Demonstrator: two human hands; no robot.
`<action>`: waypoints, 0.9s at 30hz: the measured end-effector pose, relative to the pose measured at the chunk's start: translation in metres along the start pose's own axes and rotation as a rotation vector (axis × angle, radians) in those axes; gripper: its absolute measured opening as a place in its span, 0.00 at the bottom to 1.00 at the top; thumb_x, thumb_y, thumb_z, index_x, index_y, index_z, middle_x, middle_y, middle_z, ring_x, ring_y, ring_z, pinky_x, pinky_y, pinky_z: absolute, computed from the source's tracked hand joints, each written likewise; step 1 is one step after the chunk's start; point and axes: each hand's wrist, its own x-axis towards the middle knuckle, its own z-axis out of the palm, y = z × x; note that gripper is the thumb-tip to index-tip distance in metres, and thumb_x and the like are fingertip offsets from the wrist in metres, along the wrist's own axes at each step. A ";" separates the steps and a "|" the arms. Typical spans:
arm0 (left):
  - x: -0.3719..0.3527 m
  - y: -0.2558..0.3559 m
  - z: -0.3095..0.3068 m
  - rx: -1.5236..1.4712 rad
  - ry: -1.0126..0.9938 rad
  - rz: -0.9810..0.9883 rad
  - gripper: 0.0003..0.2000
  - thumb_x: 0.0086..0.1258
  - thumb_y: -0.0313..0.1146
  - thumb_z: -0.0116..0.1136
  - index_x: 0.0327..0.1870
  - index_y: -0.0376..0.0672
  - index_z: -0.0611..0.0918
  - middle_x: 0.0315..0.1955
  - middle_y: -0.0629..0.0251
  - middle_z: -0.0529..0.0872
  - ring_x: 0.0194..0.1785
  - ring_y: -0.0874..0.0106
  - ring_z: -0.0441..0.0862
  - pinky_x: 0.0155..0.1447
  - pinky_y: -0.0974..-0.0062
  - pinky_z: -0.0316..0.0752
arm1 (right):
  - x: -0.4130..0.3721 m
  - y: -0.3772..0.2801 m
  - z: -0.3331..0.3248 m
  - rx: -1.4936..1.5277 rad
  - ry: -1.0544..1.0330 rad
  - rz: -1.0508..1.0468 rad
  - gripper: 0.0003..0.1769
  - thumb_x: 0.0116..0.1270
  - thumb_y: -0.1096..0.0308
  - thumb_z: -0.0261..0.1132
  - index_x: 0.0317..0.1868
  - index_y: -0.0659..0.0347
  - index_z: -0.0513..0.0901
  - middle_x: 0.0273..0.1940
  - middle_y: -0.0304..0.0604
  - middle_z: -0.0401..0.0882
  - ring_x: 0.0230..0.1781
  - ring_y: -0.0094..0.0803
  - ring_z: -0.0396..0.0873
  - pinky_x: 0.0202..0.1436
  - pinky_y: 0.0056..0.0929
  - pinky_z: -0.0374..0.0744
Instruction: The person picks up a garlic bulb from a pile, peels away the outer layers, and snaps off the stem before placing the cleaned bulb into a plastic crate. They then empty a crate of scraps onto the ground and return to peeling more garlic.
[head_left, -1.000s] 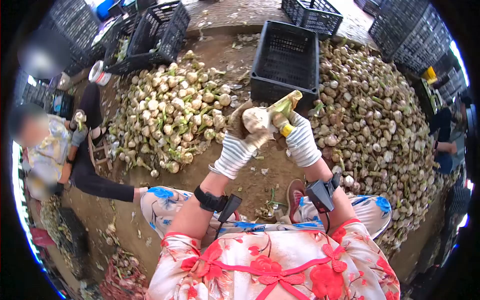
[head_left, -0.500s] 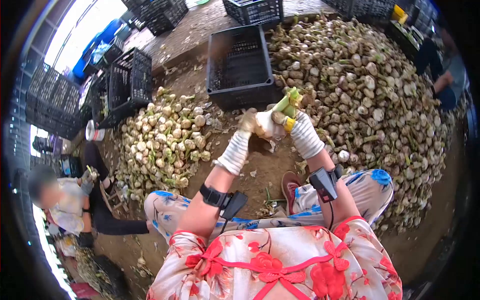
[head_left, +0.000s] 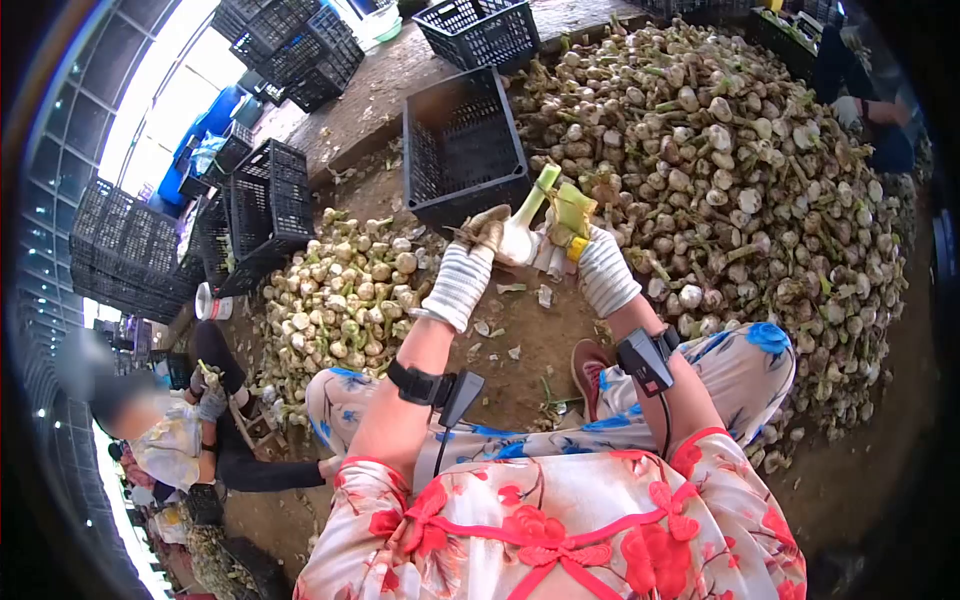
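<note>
Between my hands is a white garlic bulb (head_left: pixel 516 243) with a pale green stem (head_left: pixel 537 195) slanting up to the right. My left hand (head_left: pixel 483 232), in a soiled white knit glove, is closed around the bulb's left side. My right hand (head_left: pixel 590 250), gloved alike with a yellow band (head_left: pixel 577 248) at the thumb, grips yellowish-green garlic skin (head_left: pixel 570 211) just right of the stem. Pale strips of skin hang below, between the two hands. Both hands are above bare soil, in front of a black plastic crate (head_left: pixel 465 150).
A large heap of untrimmed garlic (head_left: pixel 720 190) spreads on the right. A smaller pile of cleaner bulbs (head_left: pixel 345 285) lies left, beside stacked black crates (head_left: pixel 265 200). A co-worker (head_left: pixel 165 440) sits at far left; another person's arm (head_left: pixel 880 112) shows at upper right.
The outer skin in my right hand has come apart from the bulb and stem, which stay in my left hand. The stem now stands bare. The view has shifted slightly.
</note>
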 end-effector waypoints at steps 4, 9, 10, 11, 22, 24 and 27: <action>-0.006 -0.008 -0.003 0.518 -0.064 0.410 0.28 0.50 0.32 0.67 0.54 0.40 0.69 0.44 0.64 0.77 0.45 0.75 0.74 0.49 0.78 0.73 | -0.002 0.003 0.008 -0.036 -0.084 -0.084 0.11 0.60 0.69 0.61 0.43 0.63 0.78 0.31 0.34 0.79 0.25 0.19 0.75 0.27 0.16 0.74; -0.040 0.017 0.004 -0.269 -0.389 0.000 0.27 0.52 0.32 0.61 0.55 0.37 0.68 0.43 0.59 0.78 0.44 0.68 0.78 0.41 0.71 0.79 | 0.002 0.004 -0.001 0.023 -0.051 -0.131 0.10 0.59 0.67 0.63 0.40 0.62 0.79 0.30 0.34 0.79 0.24 0.19 0.76 0.25 0.16 0.74; -0.043 0.018 0.005 -0.314 -0.443 -0.019 0.28 0.53 0.33 0.62 0.55 0.37 0.68 0.44 0.58 0.78 0.45 0.66 0.78 0.40 0.69 0.80 | 0.001 0.004 -0.007 -0.028 0.001 -0.068 0.09 0.58 0.67 0.63 0.39 0.61 0.79 0.29 0.34 0.79 0.23 0.19 0.75 0.23 0.16 0.72; -0.045 0.020 0.006 -0.359 -0.496 -0.036 0.28 0.53 0.34 0.63 0.55 0.36 0.68 0.44 0.58 0.78 0.45 0.65 0.78 0.39 0.67 0.81 | -0.002 0.001 -0.005 -0.023 0.002 -0.076 0.09 0.58 0.67 0.63 0.39 0.61 0.79 0.29 0.34 0.79 0.23 0.19 0.75 0.23 0.16 0.72; -0.029 -0.004 -0.009 -0.064 0.195 0.113 0.19 0.58 0.41 0.61 0.46 0.40 0.77 0.37 0.66 0.81 0.40 0.76 0.77 0.41 0.77 0.75 | -0.008 0.008 0.016 0.144 -0.182 -0.059 0.11 0.58 0.69 0.64 0.41 0.60 0.78 0.34 0.37 0.79 0.33 0.23 0.77 0.36 0.22 0.77; -0.028 0.005 -0.015 -0.034 0.101 0.261 0.18 0.60 0.45 0.59 0.44 0.41 0.79 0.34 0.69 0.81 0.36 0.77 0.77 0.42 0.78 0.73 | -0.001 0.004 -0.001 0.006 -0.036 -0.134 0.12 0.57 0.69 0.64 0.41 0.61 0.77 0.32 0.38 0.79 0.31 0.26 0.78 0.32 0.25 0.78; -0.034 0.018 -0.028 -0.208 -0.038 0.263 0.15 0.62 0.42 0.57 0.41 0.40 0.80 0.39 0.66 0.81 0.39 0.78 0.76 0.43 0.80 0.72 | 0.043 0.077 -0.124 -0.335 0.050 -0.275 0.11 0.55 0.71 0.64 0.40 0.62 0.78 0.32 0.39 0.79 0.29 0.28 0.78 0.30 0.26 0.78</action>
